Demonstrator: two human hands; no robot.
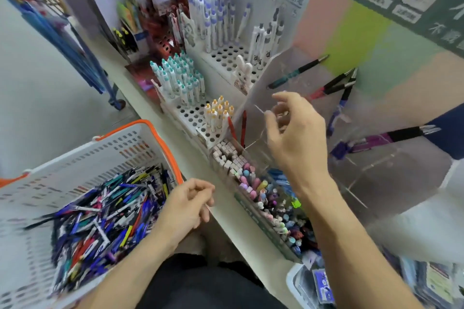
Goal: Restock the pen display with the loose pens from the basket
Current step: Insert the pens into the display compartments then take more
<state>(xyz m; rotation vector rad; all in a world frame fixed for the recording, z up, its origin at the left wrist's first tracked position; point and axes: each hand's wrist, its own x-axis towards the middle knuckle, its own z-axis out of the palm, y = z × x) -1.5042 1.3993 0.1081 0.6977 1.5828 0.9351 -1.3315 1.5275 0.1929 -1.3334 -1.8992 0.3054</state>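
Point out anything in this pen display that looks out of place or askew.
Two red pens lean loose in the gap beside the perforated white rack, not seated in its holes like the orange-capped pens. In the clear acrylic compartments, a few dark pens lie tilted at different angles rather than upright.

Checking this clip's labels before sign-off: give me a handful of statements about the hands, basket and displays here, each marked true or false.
1. The basket has an orange rim and holds a heap of loose pens. True.
2. The left hand grips a bundle of pens. False: no pen shows in it; it hovers beside the basket, fingers loosely curled.
3. The right hand is raised at the clear acrylic display. True.
4. The teal-capped pens lie flat on the shelf. False: they stand upright in a perforated rack.
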